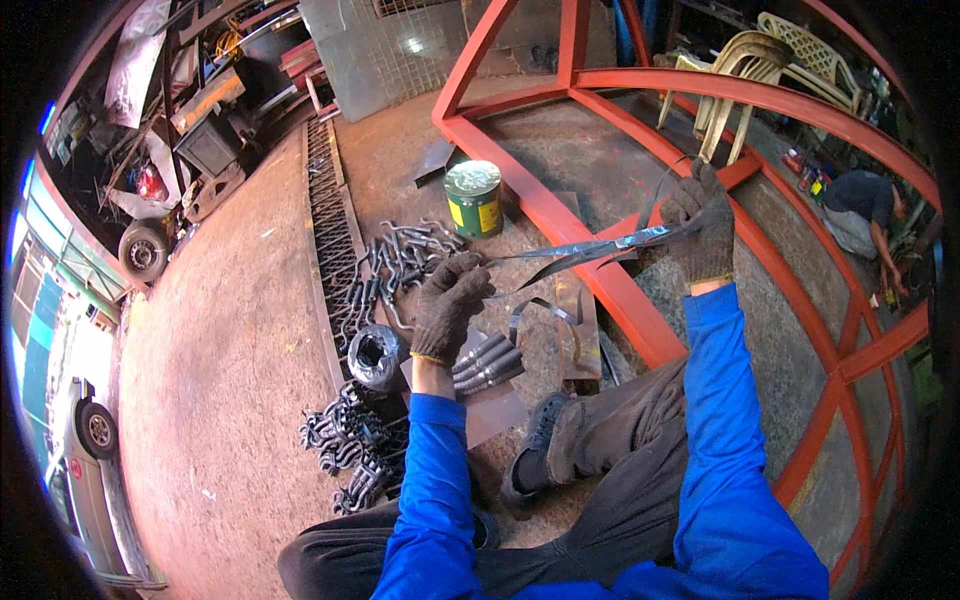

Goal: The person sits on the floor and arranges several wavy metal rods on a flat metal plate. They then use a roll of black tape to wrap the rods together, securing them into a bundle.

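My left hand, in a dark brown work glove, is closed with its fingers pinching one end of a thin black plastic strip. Higher up on the right, my gloved right hand is closed around the same strip, which stretches shiny and twisted between the hands. A thin loop of it rises beside the right hand. Below the strip, a bundle of dark ribbed rods lies on a flat sheet near my left wrist. Beside it sits a black plastic-wrapped roll. Another loose black strip curls on the floor.
Bent metal hooks lie heaped beyond my left hand, with a second pile nearer. A green tin stands by the red steel frame along my right. A metal grating runs leftward. Another person crouches far right.
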Action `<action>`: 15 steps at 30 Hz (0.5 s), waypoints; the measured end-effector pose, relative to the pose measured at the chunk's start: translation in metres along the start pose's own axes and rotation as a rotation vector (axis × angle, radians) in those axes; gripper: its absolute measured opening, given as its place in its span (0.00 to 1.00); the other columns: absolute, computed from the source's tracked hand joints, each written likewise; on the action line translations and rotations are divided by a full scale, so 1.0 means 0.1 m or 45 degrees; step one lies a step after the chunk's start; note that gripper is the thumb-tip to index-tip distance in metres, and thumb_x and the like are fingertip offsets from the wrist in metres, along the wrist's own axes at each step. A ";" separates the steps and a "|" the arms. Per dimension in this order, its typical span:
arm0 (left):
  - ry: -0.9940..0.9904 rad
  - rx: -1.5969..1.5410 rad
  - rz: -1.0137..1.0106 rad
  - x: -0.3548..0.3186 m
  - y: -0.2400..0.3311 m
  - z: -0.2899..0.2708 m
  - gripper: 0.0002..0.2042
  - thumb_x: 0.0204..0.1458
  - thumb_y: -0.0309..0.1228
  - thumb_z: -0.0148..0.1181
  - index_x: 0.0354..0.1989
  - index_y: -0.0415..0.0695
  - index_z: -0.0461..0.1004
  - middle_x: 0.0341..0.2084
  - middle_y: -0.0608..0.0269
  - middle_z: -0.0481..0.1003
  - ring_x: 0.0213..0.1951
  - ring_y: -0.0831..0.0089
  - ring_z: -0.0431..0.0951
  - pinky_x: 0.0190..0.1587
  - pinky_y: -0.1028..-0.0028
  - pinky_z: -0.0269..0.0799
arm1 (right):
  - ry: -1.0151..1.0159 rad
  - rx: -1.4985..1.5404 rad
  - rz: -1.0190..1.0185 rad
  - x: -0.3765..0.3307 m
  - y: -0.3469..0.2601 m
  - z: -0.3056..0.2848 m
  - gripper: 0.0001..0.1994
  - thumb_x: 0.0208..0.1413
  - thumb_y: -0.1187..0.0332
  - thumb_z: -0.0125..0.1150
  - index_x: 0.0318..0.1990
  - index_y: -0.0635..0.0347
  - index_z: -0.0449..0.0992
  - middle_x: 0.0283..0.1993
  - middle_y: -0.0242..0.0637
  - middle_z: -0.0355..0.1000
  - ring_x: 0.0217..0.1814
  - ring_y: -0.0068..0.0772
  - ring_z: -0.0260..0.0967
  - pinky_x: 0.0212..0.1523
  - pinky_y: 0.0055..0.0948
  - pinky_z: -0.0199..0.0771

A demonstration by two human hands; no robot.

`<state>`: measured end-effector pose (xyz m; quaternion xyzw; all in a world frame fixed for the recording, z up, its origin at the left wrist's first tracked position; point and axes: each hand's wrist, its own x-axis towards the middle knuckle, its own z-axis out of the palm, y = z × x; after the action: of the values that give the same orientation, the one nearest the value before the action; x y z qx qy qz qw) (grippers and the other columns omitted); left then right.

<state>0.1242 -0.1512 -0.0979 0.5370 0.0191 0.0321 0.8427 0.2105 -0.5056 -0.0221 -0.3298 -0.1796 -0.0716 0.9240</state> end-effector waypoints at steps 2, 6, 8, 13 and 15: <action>0.037 0.031 0.013 0.04 -0.02 0.00 0.13 0.50 0.30 0.69 0.44 0.44 0.78 0.30 0.69 0.78 0.27 0.80 0.74 0.28 0.81 0.67 | -0.043 0.024 0.061 0.03 -0.02 0.01 0.14 0.66 0.61 0.53 0.54 0.55 0.74 0.39 0.28 0.74 0.39 0.23 0.72 0.39 0.27 0.76; 0.064 0.124 0.092 0.01 0.01 0.11 0.13 0.50 0.28 0.69 0.43 0.43 0.78 0.29 0.69 0.78 0.27 0.81 0.74 0.28 0.82 0.66 | -0.391 0.081 0.098 0.07 -0.06 -0.11 0.15 0.66 0.60 0.52 0.55 0.54 0.73 0.38 0.26 0.74 0.38 0.21 0.71 0.38 0.25 0.75; 0.054 0.231 0.116 -0.01 0.06 0.14 0.12 0.50 0.27 0.69 0.43 0.42 0.78 0.30 0.69 0.78 0.28 0.81 0.74 0.29 0.82 0.67 | -0.314 0.100 0.059 0.05 -0.07 -0.05 0.13 0.66 0.62 0.53 0.54 0.54 0.73 0.32 0.23 0.70 0.31 0.18 0.67 0.31 0.22 0.71; -0.017 0.177 0.330 0.06 -0.03 0.03 0.11 0.50 0.21 0.63 0.43 0.39 0.77 0.34 0.65 0.79 0.34 0.77 0.76 0.36 0.78 0.73 | 0.113 0.182 0.008 -0.07 -0.01 0.47 0.08 0.66 0.66 0.53 0.45 0.58 0.74 0.17 0.22 0.56 0.15 0.14 0.54 0.16 0.20 0.59; 0.029 0.274 0.409 0.09 -0.07 0.03 0.11 0.50 0.20 0.62 0.43 0.39 0.77 0.35 0.64 0.79 0.35 0.76 0.77 0.38 0.77 0.74 | -0.131 0.208 0.074 -0.05 -0.03 0.39 0.08 0.67 0.64 0.52 0.45 0.56 0.74 0.18 0.20 0.55 0.15 0.14 0.53 0.17 0.18 0.58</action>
<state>0.1337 -0.1564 -0.1032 0.6198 -0.0540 0.1699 0.7643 0.1935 -0.4827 0.0058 -0.2615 -0.2223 -0.0128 0.9392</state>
